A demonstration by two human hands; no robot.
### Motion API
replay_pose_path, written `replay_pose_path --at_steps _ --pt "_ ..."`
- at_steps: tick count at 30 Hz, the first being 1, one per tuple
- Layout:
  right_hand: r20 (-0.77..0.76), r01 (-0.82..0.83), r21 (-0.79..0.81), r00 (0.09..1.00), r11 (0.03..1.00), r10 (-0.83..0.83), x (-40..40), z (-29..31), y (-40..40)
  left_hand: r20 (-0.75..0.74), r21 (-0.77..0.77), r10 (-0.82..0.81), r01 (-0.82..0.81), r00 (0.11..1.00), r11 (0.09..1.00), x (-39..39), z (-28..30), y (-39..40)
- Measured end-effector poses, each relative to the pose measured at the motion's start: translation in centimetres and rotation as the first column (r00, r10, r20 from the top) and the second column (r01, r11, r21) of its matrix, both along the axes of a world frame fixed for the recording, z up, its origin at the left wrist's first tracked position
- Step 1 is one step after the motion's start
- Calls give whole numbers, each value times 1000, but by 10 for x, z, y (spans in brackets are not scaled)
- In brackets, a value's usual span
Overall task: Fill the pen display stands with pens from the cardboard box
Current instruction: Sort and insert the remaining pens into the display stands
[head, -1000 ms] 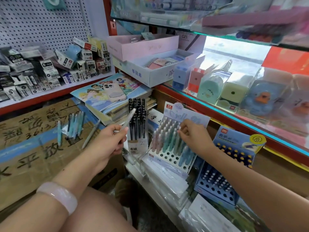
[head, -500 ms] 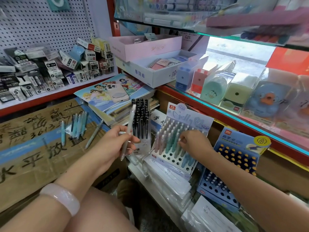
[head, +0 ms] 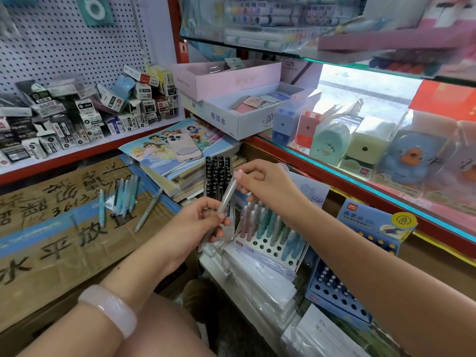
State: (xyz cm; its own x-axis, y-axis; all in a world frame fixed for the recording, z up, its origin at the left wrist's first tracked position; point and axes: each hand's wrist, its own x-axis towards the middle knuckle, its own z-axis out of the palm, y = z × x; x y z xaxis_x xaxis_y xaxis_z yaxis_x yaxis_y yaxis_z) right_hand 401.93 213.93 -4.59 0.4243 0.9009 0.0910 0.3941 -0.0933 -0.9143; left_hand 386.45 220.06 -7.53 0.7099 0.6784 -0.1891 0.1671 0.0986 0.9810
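A pale pen in a clear wrapper [head: 226, 199] is held upright and tilted between both hands. My left hand [head: 195, 225] grips its lower part and my right hand [head: 260, 184] pinches its top end. Just below stands the white pen display stand [head: 268, 249] with several pastel pens in its back rows and open holes in front. A stand of black pens [head: 217, 176] rises behind my hands. To the left lies the flat cardboard box [head: 64, 240] with several loose pastel pens [head: 123, 197] on top. A blue display stand [head: 337, 292] sits at the lower right.
A phone [head: 183, 148] lies on a stack of picture books [head: 175, 161]. The glass shelf edge [head: 334, 176] runs above the stands with sharpeners on it. Small boxes [head: 85, 114] crowd the left shelf. Plastic-wrapped packs [head: 260, 287] lie under the stands. My knee [head: 159, 328] is below.
My right hand has left the pastel stand and risen to grip the top of the pen that my left hand holds. The left hand has shifted right with it.
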Motion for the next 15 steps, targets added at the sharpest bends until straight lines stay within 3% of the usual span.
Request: replay_pose_path --at_steps 4,6,10,15 --pt "-22 33 -2 999 999 -33 4 3 -2 -32 31 -19 20 999 999 2 -2 0" --pt "22 73 1 997 997 -73 14 7 -7 -119 131 -9 25 993 991 0 -3 3" --pt "220 177 7 960 984 -174 45 4 -20 -270 394 50 63 962 917 -6 -8 19" --pt "472 205 -96 871 974 -137 70 -27 -41 -304 476 133 30 943 879 -11 -9 35"
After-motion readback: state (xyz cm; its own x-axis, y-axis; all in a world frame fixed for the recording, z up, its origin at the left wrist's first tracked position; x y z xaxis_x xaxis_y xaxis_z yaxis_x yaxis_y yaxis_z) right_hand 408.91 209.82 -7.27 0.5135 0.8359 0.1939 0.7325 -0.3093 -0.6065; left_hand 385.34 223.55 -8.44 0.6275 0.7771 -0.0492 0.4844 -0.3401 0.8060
